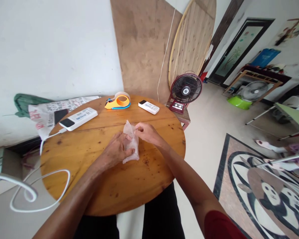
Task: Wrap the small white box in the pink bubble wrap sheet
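A: Hands first. Left?
B: Left hand (116,149), middle of the frame. Loosely spread, thumb apart from the fingers, laid over the crinkled plastic wrap (132,146). Can't tell if it grips or only presses.
A: Right?
B: Right hand (147,132), just right of that. Fingertips bunched in a pinch at the wrap's upper right edge.
A: Where's the wrap?
B: Center frame, lying on the round wooden tabletop (109,197), upright in the view, pointed end up. Translucent, whitish. Contents unclear.
A: Other stuff?
B: Orange tape dispenser (118,102) with a blue base, above the wrap near the far edge. Small white device (149,107) with a black end, right of the dispenser. Bigger white device (83,118), also black at one end, at left; white cable (53,134) at that end, hanging off the tabletop, lower left.
A: Background?
B: Dark red fan (185,89), right of upper center. Panda floor design (274,196), lower right.
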Available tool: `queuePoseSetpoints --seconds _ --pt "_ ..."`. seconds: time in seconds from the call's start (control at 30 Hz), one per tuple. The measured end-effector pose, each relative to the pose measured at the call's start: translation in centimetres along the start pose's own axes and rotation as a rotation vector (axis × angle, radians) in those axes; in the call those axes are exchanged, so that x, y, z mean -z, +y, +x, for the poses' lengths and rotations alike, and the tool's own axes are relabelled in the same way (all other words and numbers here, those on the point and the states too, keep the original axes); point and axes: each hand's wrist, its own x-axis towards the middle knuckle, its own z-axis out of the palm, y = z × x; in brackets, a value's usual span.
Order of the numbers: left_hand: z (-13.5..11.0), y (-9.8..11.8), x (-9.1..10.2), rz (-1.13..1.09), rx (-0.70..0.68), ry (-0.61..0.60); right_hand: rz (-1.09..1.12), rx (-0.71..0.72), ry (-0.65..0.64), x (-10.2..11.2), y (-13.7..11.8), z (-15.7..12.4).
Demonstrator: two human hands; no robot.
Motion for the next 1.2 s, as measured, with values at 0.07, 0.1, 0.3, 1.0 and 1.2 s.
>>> queuePoseSetpoints --seconds 0.07,0.1,0.3,1.0,1.2 --pt "0.0 -0.1 -0.2 -0.018 -0.018 -0.003 0.01 0.073 -0.089 -0.1 0.0 1.2" --pt "0.0 -0.1 -0.2 -0.028 -0.019 0.004 0.029 0.118 -0.145 -0.1 0.0 1.6" --pt "-0.4 0.3 -0.3 -0.096 -0.038 0.003 -0.023 0.315 -0.34 1.5 -0.9 0.9" --pt "-0.3 0.9 -0.2 -0.019 -0.097 0.003 -0.291 0.3 -0.054 -1.0 0.8 0.4" --pt "-0.6 0.9 -0.1 -0.001 -0.183 0.062 -0.261 0.248 -0.07 -2.3 1.6 0.8"
